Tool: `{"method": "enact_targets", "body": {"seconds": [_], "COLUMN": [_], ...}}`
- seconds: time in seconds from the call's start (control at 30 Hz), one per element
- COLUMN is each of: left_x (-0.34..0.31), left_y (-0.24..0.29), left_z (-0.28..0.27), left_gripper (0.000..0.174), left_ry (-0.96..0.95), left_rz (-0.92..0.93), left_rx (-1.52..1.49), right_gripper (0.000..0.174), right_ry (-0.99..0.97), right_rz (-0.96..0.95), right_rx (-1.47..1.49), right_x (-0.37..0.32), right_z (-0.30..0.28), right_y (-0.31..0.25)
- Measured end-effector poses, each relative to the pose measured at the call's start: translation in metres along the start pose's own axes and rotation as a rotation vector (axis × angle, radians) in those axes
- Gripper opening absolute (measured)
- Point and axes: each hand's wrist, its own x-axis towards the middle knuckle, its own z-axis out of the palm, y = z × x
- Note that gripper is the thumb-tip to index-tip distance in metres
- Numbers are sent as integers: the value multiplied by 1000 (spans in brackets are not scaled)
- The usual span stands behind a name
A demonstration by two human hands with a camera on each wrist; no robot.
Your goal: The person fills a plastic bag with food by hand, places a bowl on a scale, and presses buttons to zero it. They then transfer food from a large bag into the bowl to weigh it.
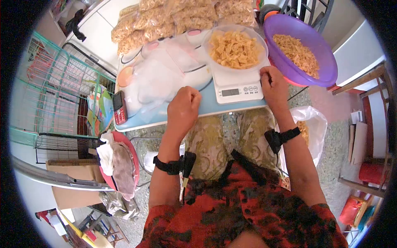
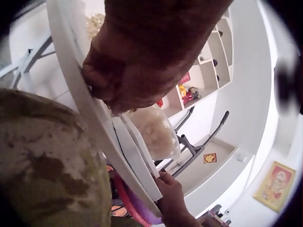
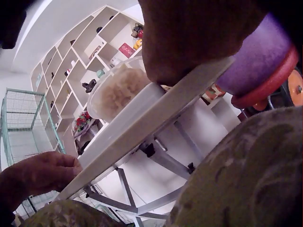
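My left hand (image 1: 184, 108) rests at the near edge of the table, its fingers curled in with no object visible in them. The right hand (image 1: 273, 89) lies with bent fingers against the right side of a white kitchen scale (image 1: 239, 84); its fingertips are partly hidden. On the scale stands a clear plastic bowl (image 1: 205, 43) with flat yellow chips (image 1: 235, 49) inside. Thin clear plastic bags (image 1: 159, 74) lie spread on the tabletop left of the scale. In the right wrist view the left hand (image 3: 47, 172) shows beside the table edge.
Filled bags of chips (image 1: 165, 20) are piled along the table's far side. Right of the scale sits a purple basin (image 1: 328, 56) holding more chips. A red phone (image 1: 120, 108) lies at the left corner. Below right is a white plastic sack (image 1: 316, 136); wire cages (image 1: 53, 91) stand left.
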Motion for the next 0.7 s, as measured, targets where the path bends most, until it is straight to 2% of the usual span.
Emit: {"method": "enact_targets", "body": {"seconds": [0.1, 0.27, 0.4, 0.5, 0.6, 0.7], "left_x": [12, 42, 63, 79, 78, 76], "left_y": [14, 58, 86, 80, 84, 59], "left_z": [-11, -33, -26, -6, -6, -2], "left_gripper": [18, 21, 20, 23, 30, 34], "left_ry": [75, 231, 247, 286, 226, 286], "left_rz": [-34, -22, -8, 156, 67, 2], "left_rx": [-91, -289, -412, -344, -439, -450], "right_gripper": [8, 8, 8, 8, 9, 9], "right_ry": [-33, -24, -22, -22, -21, -13], "right_rz": [79, 59, 70, 49, 53, 65], "right_rx": [27, 28, 17, 22, 15, 22], "right_x": [-1, 0, -1, 0, 1, -1], "right_z": [-1, -1, -1, -2, -3, -2], "right_y": [-1, -2, -2, -2, -3, -2]}}
